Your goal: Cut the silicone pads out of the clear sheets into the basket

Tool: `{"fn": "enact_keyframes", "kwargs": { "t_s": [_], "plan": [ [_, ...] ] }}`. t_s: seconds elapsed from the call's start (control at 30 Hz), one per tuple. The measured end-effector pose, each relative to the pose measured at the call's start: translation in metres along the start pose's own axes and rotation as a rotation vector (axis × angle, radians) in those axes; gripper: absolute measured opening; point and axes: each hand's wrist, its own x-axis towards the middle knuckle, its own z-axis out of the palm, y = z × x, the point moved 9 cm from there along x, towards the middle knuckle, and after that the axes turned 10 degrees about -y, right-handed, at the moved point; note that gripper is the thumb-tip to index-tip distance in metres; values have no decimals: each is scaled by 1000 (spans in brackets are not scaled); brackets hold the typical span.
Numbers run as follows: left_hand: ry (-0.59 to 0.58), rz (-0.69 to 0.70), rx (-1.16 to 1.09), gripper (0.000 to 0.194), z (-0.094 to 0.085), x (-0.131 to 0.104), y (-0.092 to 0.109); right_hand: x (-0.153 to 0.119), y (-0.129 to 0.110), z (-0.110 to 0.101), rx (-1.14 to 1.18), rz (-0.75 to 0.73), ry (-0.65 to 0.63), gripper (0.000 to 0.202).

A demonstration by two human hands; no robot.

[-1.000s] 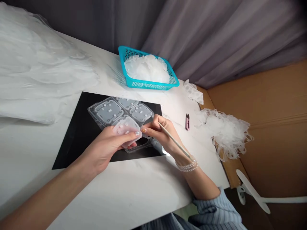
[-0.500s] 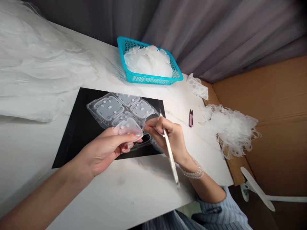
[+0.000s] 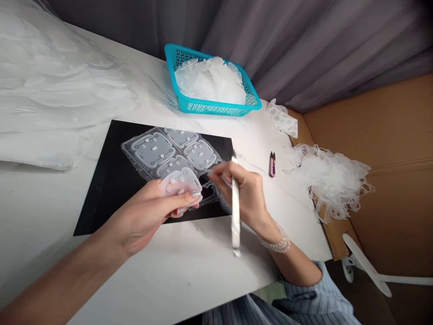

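My left hand [image 3: 152,212] pinches a rounded translucent plastic piece [image 3: 179,181] between thumb and fingers, over a black mat [image 3: 104,180]. Just right of it, my right hand [image 3: 245,189] has its fingers closed around a slim white-handled tool [image 3: 236,212], whose dark tip points away from me. The right thumb and index fingertips are pressed together near the piece's edge; what they pinch there is blurred. Under the hands lies a clear sheet [image 3: 154,150] with several rounded panels and small pegs, partly hidden by the held piece.
Behind the mat, a teal basket [image 3: 216,107] holds translucent pieces. Small pink snips [image 3: 272,165] lie at the right, near a tangled heap of plastic scraps [image 3: 334,176] and a smaller scrap [image 3: 282,119]. Stacked translucent sheets [image 3: 61,95] cover the left side. Cardboard [image 3: 382,171] stands at right.
My right hand has moved slightly right, away from the held piece, and the tool has swung more upright. My left hand still holds the piece. The view has shifted slightly.
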Motion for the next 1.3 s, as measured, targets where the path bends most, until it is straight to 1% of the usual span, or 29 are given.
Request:
{"fn": "enact_keyframes", "kwargs": {
  "t_s": [0.07, 0.1, 0.17, 0.23, 0.3, 0.33, 0.37, 0.43, 0.5, 0.63, 0.7, 0.77, 0.93, 1.1, 1.3],
  "plan": [
    [-9, 13, 4, 19, 1, -3, 3, 1, 9, -8, -88, 64, 25, 38],
    [-16, 34, -7, 17, 2, -4, 6, 2, 13, -11, -118, 96, 12, 37],
    [-54, 99, -48, 13, 7, -7, 13, 2, 11, -15, -180, 121, -9, 37],
    [-103, 161, -98, 10, 13, -9, 19, -2, -3, -23, -240, 78, 58, 36],
    [-136, 185, -154, 9, 18, -10, 21, -11, -29, -31, -276, -26, 186, 35],
    [-146, 184, -184, 8, 20, -11, 21, -17, -43, -33, -264, -86, 232, 36],
    [-154, 177, -219, 8, 22, -12, 20, -21, -54, -32, -223, -139, 247, 38],
    [-177, 164, -288, 7, 27, -14, 19, -26, -70, -26, -64, -203, 203, 42],
    [-189, 153, -338, 6, 30, -16, 18, -27, -75, -18, 136, -207, 134, 46],
    [-184, 146, -352, 9, 30, -18, 16, -24, -64, -10, 415, -106, 86, 51],
    [-186, 151, -354, 11, 30, -18, 15, -23, -58, -8, 502, -55, 80, 52],
    [-188, 153, -372, 11, 31, -18, 13, -23, -55, -7, 558, -40, 91, 53],
    [-204, 132, -403, 8, 35, -18, 10, -27, -54, -8, 599, -38, 128, 52],
    [-195, 120, -422, 9, 35, -16, 11, -31, -49, -7, 625, -22, 156, 48],
    [-176, 92, -446, 10, 34, -14, 9, -31, -38, -11, 622, 55, 197, 48]
  ]
}}
